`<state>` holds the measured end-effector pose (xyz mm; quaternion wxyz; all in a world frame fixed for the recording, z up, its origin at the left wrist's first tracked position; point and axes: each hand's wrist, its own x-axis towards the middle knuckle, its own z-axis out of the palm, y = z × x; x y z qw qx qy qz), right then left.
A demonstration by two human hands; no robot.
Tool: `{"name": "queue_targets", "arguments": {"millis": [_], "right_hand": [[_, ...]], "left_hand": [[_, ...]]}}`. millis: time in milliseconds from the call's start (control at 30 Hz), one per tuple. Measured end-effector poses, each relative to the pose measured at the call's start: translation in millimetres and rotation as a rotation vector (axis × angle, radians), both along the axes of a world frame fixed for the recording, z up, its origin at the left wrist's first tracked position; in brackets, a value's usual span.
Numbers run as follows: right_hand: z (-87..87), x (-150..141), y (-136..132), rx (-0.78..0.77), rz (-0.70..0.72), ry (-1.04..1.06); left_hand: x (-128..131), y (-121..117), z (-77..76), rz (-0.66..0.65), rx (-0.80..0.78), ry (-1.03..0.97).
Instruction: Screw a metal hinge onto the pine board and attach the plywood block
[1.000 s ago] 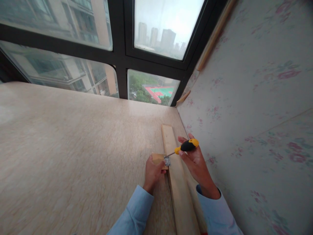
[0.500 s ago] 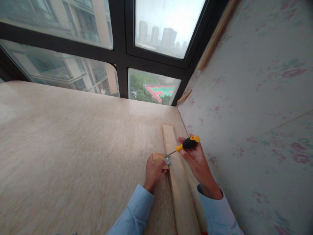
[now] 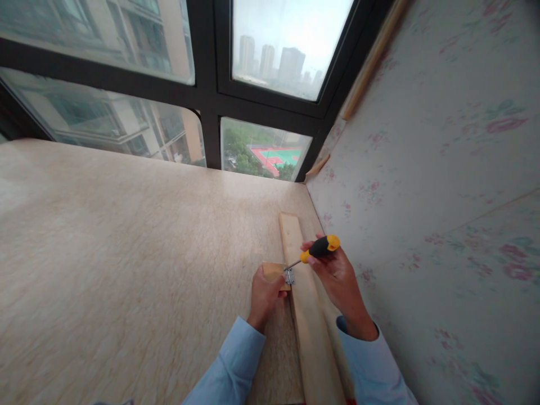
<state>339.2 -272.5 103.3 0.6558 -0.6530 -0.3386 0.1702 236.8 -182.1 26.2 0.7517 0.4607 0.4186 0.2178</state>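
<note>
My right hand [image 3: 335, 275] grips a screwdriver [image 3: 321, 247] with a black and yellow handle. Its thin shaft slants down to the left, and the tip meets the near-left part of a small metal hinge [image 3: 289, 276]. The hinge bridges a small wooden block [image 3: 273, 271] and a long wooden board [image 3: 312, 315]. My left hand [image 3: 265, 292] is closed on the block, its thumb lying by the hinge. The block sits against the board's left edge. Screws under the tip are too small to make out.
The board lies lengthwise on a beige marbled sill [image 3: 147, 253]. A flower-patterned wall [image 3: 442, 197] rises close on the right. Dark-framed windows [image 3: 206, 95] stand at the back. A little red shows at the bottom edge beside the board.
My right hand and the screwdriver handle have shifted slightly left, and the handle has turned a little. The tip stays at the hinge. My left hand and the block hold still.
</note>
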Motion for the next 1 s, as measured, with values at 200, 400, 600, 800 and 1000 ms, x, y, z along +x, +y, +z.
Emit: {"name": "queue_targets", "arguments": {"millis": [200, 400, 600, 800, 1000], "right_hand": [[14.0, -5.3, -3.8, 0.193, -0.190, -0.031], [16.5, 14.4, -13.3, 0.011, -0.364, -0.138], [-20.9, 49.9, -20.6, -0.467, -0.349, -0.369], [-59.3, 61.9, -30.4, -0.722, -0.342, -0.423], [-77.2, 67.7, -40.7, -0.850, -0.324, -0.478]], "left_hand": [[0.5, 0.5, -1.0, -0.005, -0.009, -0.007], [-0.5, 1.7, 0.2, -0.006, -0.021, -0.018], [-1.4, 8.5, 1.1, 0.008, -0.118, -0.017], [-2.9, 12.9, 4.5, -0.043, -0.103, -0.009], [-5.6, 12.8, 1.7, -0.058, -0.089, 0.017]]}}
